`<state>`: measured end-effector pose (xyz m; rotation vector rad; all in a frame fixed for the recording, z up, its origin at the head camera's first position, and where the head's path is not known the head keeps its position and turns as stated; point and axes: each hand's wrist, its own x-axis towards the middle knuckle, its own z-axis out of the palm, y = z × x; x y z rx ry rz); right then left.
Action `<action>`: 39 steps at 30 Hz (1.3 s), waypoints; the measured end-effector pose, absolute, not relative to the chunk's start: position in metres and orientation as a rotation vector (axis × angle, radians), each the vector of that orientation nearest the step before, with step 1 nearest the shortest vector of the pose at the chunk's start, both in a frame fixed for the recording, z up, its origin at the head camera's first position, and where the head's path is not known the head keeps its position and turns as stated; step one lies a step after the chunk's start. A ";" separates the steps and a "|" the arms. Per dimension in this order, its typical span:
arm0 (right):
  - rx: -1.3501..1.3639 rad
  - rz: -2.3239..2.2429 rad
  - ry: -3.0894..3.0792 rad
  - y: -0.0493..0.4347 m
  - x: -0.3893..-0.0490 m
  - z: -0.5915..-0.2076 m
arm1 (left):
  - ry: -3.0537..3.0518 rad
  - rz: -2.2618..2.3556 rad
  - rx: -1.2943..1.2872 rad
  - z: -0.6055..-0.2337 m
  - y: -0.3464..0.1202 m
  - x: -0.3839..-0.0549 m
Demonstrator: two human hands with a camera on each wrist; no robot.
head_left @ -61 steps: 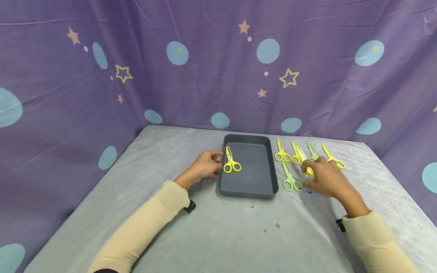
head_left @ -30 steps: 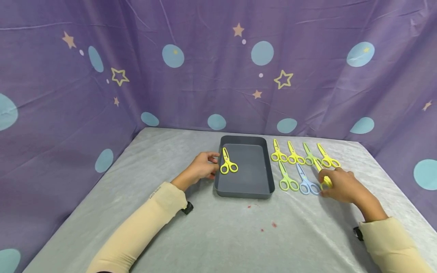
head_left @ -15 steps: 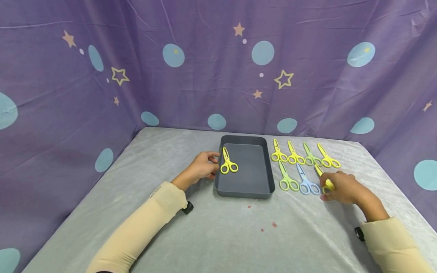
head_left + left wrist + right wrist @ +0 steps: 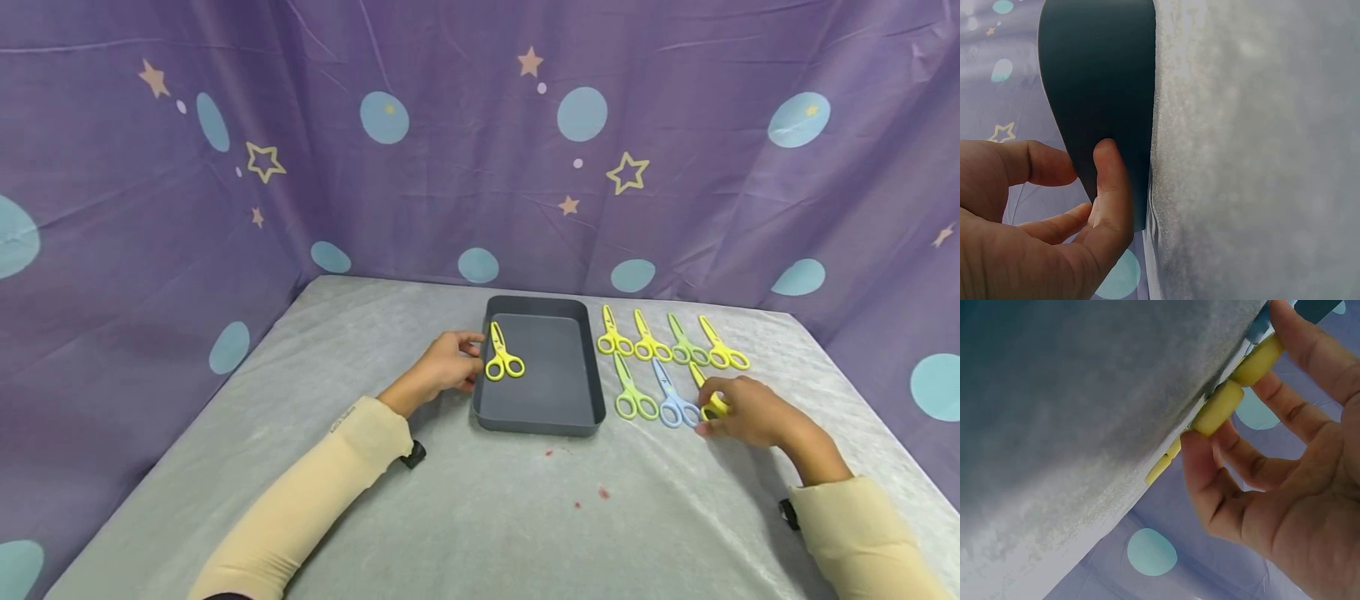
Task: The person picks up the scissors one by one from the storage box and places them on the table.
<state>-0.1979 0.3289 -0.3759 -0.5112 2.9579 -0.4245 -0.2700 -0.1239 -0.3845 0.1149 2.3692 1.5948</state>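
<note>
In the head view my right hand [image 4: 750,410] holds yellow scissors [image 4: 714,408] by the handles on the cloth, at the right end of the front row. The right wrist view shows its fingertips at both ends of the yellow handles [image 4: 1217,409]. Just left of them lie blue scissors [image 4: 678,412], then green scissors [image 4: 636,405]. My left hand [image 4: 444,365] touches the left side of a dark grey tray [image 4: 543,427], its fingers loosely bent. In the left wrist view a fingertip rests on the tray's outer wall [image 4: 1094,75]. Yellow scissors [image 4: 504,367] lie inside the tray.
Behind the front row is a back row: yellow scissors [image 4: 613,343], more yellow scissors [image 4: 651,348], green scissors [image 4: 688,353] and yellow scissors [image 4: 727,358] at the right. A grey cloth [image 4: 525,517] covers the table. A purple curtain [image 4: 465,200] hangs behind and at the sides.
The right hand has carried the yellow scissors rightward and down onto the cloth beside the blue scissors, then shifted them slightly left. The left hand and tray have stayed put.
</note>
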 end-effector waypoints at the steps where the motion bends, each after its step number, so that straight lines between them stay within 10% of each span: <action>1: -0.508 -0.431 2.951 0.329 -0.199 -0.376 | 2.368 1.597 0.115 -0.384 -0.124 -0.270; 39: -0.679 -0.373 3.085 0.277 -0.200 -0.351 | 2.346 1.599 0.124 -0.383 -0.127 -0.268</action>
